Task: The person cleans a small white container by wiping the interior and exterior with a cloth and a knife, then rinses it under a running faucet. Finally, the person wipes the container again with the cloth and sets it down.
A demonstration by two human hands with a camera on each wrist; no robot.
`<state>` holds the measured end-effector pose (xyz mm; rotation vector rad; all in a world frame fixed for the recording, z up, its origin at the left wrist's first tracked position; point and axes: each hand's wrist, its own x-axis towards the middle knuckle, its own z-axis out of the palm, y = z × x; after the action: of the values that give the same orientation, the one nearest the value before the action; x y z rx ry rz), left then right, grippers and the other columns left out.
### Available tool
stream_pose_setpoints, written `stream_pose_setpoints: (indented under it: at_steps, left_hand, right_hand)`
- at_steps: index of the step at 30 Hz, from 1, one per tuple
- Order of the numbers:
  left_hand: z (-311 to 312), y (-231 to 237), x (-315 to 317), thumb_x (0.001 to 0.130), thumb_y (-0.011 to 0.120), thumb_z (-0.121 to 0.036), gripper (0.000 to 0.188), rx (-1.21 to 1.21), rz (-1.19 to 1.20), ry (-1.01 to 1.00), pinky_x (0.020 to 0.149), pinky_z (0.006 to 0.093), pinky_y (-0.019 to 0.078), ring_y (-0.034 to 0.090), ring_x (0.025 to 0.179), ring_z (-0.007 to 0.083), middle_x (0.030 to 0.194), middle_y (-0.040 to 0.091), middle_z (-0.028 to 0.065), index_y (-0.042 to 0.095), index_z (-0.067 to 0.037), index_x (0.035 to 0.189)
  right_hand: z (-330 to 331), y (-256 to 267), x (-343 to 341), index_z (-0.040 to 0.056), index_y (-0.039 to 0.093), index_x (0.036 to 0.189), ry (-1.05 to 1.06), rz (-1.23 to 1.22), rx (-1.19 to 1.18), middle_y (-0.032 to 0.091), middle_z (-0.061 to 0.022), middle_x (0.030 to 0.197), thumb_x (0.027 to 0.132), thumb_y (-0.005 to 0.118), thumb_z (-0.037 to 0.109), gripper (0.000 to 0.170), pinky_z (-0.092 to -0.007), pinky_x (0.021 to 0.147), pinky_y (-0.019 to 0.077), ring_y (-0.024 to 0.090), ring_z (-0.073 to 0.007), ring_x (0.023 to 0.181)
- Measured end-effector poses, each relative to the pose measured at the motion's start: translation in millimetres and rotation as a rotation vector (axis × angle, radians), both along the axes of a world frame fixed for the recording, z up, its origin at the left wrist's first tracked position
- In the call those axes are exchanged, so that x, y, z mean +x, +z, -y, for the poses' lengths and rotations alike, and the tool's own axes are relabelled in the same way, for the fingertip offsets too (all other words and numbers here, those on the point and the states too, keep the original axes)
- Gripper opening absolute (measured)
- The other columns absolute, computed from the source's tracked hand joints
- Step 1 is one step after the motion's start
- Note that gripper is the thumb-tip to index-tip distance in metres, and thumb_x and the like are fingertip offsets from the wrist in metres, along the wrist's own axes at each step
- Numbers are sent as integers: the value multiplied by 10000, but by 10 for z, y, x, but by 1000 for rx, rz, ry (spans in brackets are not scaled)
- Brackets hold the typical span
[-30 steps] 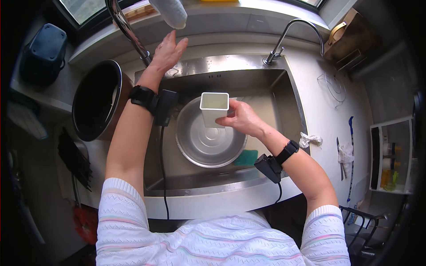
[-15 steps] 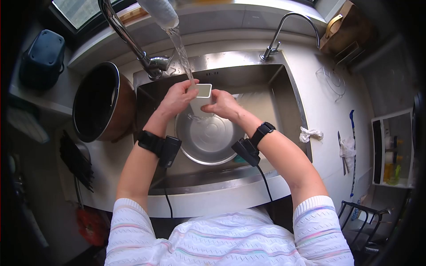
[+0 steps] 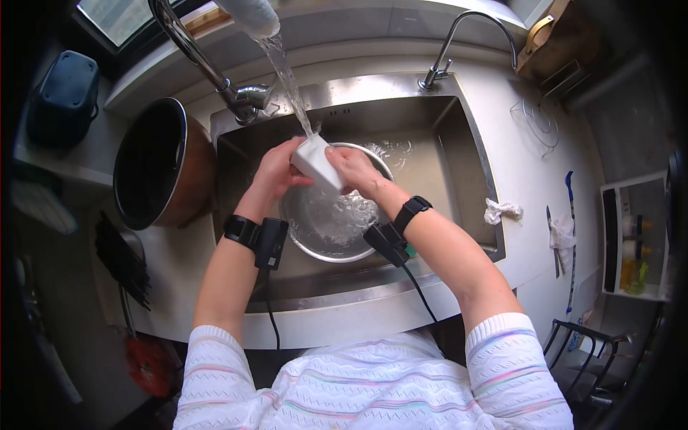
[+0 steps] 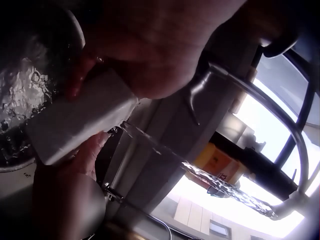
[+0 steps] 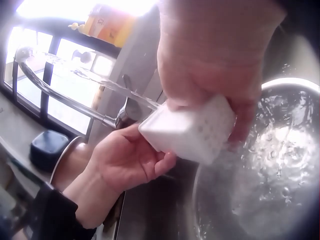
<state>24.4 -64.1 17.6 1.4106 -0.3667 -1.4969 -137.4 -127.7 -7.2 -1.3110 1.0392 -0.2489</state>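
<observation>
The right hand (image 3: pixel 353 170) grips a white container (image 3: pixel 319 166); the left hand (image 3: pixel 276 170) holds it too, near its rim. Small holes dot its base. It tilts above a metal bowl (image 3: pixel 304 231) in the sink (image 3: pixel 448 161). Water (image 3: pixel 290 82) from the tap (image 3: pixel 192 56) strikes its upper end. A brown pot (image 3: pixel 192 183) stands beside the sink.

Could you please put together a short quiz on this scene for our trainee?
1. True or false: the left hand and the right hand both touch the white container.
2. Where does the metal basin stand: A) on the windowsill, B) in the sink, C) inside the brown pot?
3. Fill in: running ____ from the left tap strikes the container.

Key: 1 true; 2 B; 3 water.
</observation>
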Motion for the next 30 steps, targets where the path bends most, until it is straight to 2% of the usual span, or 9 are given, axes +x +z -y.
stream_pose_setpoints:
  at_steps: [5, 7, 10, 14, 18, 25, 26, 28, 30]
  left_hand:
    - [1, -265, -17, 891, 499, -298, 321, -60, 211, -172, 537, 296, 540, 615, 704, 178, 881, 615, 84, 577, -19, 1027]
    - [3, -261, -27, 883, 515, -298, 309, -14, 177, -107, 532, 291, 533, 616, 705, 176, 859, 615, 83, 585, -22, 1003]
    - [20, -208, -45, 865, 547, -284, 277, 79, 250, -80, 515, 287, 517, 615, 685, 175, 803, 614, 78, 602, -21, 935]
    - [-17, -263, -137, 824, 582, -228, 244, 41, 485, -168, 479, 321, 476, 585, 629, 181, 715, 594, 77, 625, 9, 787]
    - [-12, -200, -61, 837, 582, -287, 290, 79, 295, -51, 502, 354, 478, 592, 676, 204, 773, 604, 95, 622, 0, 835]
    - [-20, -235, 10, 869, 547, -371, 376, 147, 167, -8, 523, 355, 519, 607, 685, 222, 842, 611, 97, 582, -16, 987]
    - [-26, -233, 20, 869, 547, -371, 376, 146, 172, -10, 523, 355, 519, 607, 685, 222, 842, 611, 97, 582, -16, 987]
    - [-58, -188, 0, 866, 550, -390, 378, 121, 153, -108, 588, 387, 513, 597, 768, 218, 895, 603, 78, 568, -48, 1026]
    - [-85, -96, -33, 861, 556, -398, 377, 145, 193, -150, 638, 408, 498, 581, 818, 215, 917, 597, 70, 564, -63, 1033]
  right_hand:
    - [32, -238, 101, 17, 598, 1022, 42, -166, -267, 629, -147, 864, 865, 482, 323, 364, -432, 719, 499, 619, -297, 817]
    - [-241, -86, 132, -8, 475, 1167, 153, -273, -795, 580, -180, 991, 848, 513, 277, 430, -489, 800, 450, 571, -347, 928]
    - [-543, -52, 107, -17, 363, 1232, 219, -411, -1182, 516, -245, 1079, 853, 515, 229, 477, -450, 805, 442, 534, -384, 976]
    - [-245, -17, 137, -51, 332, 1199, 380, -358, -661, 498, -262, 1100, 798, 599, 399, 659, -454, 815, 442, 519, -419, 992]
    - [-113, -74, 87, -71, 331, 1201, 427, -168, -485, 500, -264, 1086, 766, 624, 458, 744, -436, 844, 436, 513, -424, 1010]
    - [-307, -43, 10, 73, 491, 1198, 283, -130, -989, 575, -245, 1034, 879, 487, 325, 406, -441, 806, 447, 560, -435, 893]
    - [-278, 5, 16, 73, 491, 1198, 279, -128, -991, 575, -245, 1034, 879, 487, 325, 406, -441, 806, 447, 560, -435, 893]
    - [-195, 139, 16, 55, 576, 1077, 278, -67, -532, 586, -248, 981, 892, 443, 347, 370, -436, 795, 458, 569, -444, 802]
    - [-139, 103, 35, 32, 607, 999, 245, -34, -584, 608, -222, 923, 900, 416, 379, 408, -464, 725, 497, 600, -406, 740]
